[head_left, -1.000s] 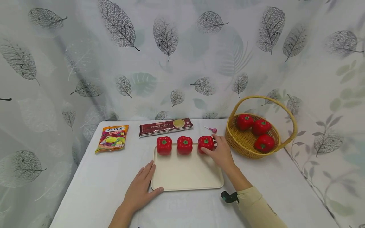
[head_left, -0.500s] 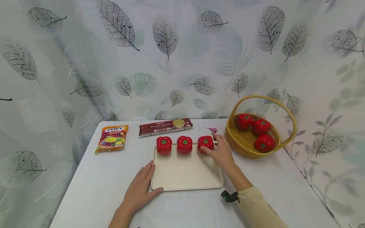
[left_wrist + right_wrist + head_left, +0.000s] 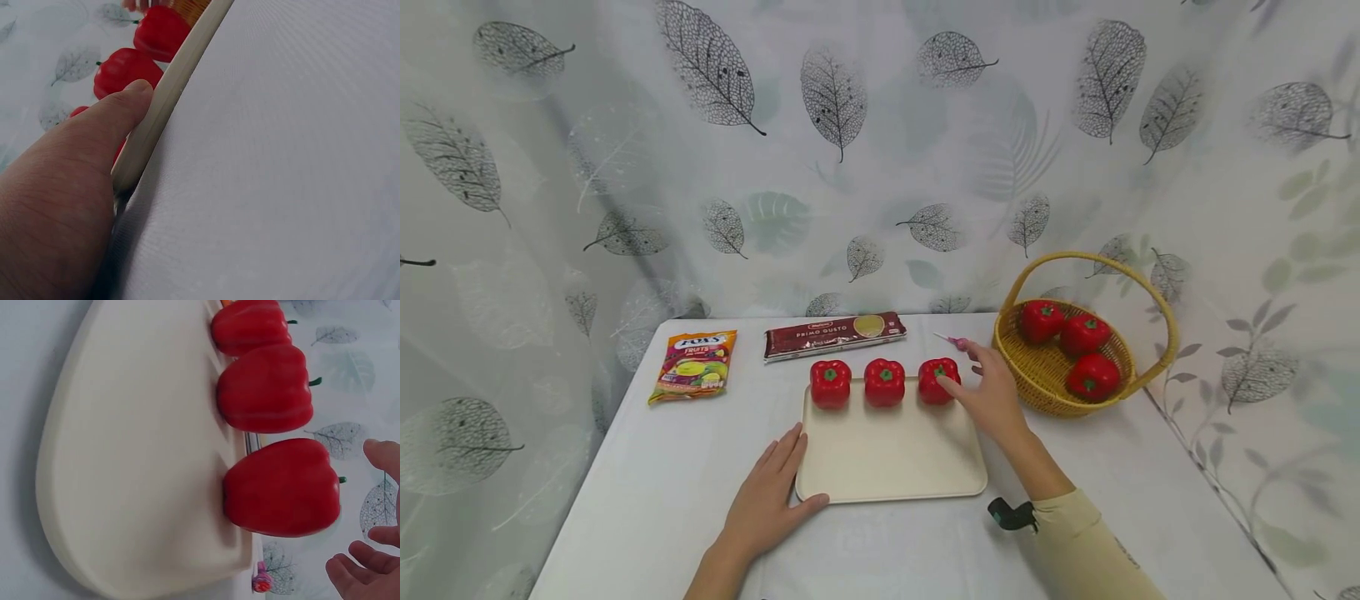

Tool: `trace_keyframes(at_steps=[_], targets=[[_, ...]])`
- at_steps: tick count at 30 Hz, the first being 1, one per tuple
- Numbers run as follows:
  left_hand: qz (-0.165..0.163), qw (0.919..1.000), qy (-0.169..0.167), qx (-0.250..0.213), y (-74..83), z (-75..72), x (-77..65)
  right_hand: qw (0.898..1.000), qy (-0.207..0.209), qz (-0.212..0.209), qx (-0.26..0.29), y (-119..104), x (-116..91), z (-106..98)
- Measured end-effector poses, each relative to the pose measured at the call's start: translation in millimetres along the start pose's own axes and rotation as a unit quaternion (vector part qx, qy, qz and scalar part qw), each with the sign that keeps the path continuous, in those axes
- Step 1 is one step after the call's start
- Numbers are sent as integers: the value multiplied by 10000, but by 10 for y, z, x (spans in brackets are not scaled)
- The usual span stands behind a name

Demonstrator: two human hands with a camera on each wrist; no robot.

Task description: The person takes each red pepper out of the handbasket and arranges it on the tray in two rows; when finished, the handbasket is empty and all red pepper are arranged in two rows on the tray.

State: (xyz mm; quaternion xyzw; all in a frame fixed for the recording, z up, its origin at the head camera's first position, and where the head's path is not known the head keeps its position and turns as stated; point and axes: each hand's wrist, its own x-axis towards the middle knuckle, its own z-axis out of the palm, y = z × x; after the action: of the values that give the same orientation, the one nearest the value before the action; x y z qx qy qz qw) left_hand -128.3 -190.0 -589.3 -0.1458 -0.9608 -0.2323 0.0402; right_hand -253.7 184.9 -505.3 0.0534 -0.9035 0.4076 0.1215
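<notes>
Three red bell peppers stood stem up in a row along the far side of a cream tray [image 3: 887, 462] on the white-covered desk [image 3: 647, 500]: the left pepper [image 3: 831, 387] toward 11 o'clock from the tray's middle, the middle pepper [image 3: 884, 386] at 12, the right pepper [image 3: 935, 385] toward 1.

The right hand [image 3: 996, 400] was at the tray's 2 o'clock, its fingers [image 3: 369, 569] spread and released, grasping nothing. It was just beside the right pepper, and the right wrist view showed a gap between them. A pink lollipop [image 3: 961, 342] lay on the desk just past the fingertips, toward 1 o'clock.

The left hand [image 3: 766, 500] rested at the tray's 8 o'clock, its fingers straight and unclenched along the left edge, the thumb against the near rim.

At the tray's 2 o'clock, on the desk, a yellow wicker basket [image 3: 1033, 379] with an arched handle held three more red peppers [image 3: 1084, 335]. A maroon Primo Gusto packet [image 3: 835, 336] lay toward 11 o'clock, and a Fox's Fruits bag [image 3: 694, 365] toward 10. A leaf-printed curtain [image 3: 880, 167] hung behind the desk. A beige sleeve [image 3: 1090, 542] covered the right forearm.
</notes>
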Motion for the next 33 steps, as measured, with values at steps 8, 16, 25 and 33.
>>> trace_keyframes(at_steps=[8,16,25,33], targets=[[67,9999,158,2,-9,21,7,9994,260,-220,-92,41,61,-253],[-25,10000,-6,-21,-16,15,6,9969,662,-237,-356,157,178,-523],[72,9998,208,14,-29,36,-10,9961,747,-347,-307,249,283,-745],[86,9997,249,-13,-20,32,-17,9970,738,-88,-224,393,410,-909]])
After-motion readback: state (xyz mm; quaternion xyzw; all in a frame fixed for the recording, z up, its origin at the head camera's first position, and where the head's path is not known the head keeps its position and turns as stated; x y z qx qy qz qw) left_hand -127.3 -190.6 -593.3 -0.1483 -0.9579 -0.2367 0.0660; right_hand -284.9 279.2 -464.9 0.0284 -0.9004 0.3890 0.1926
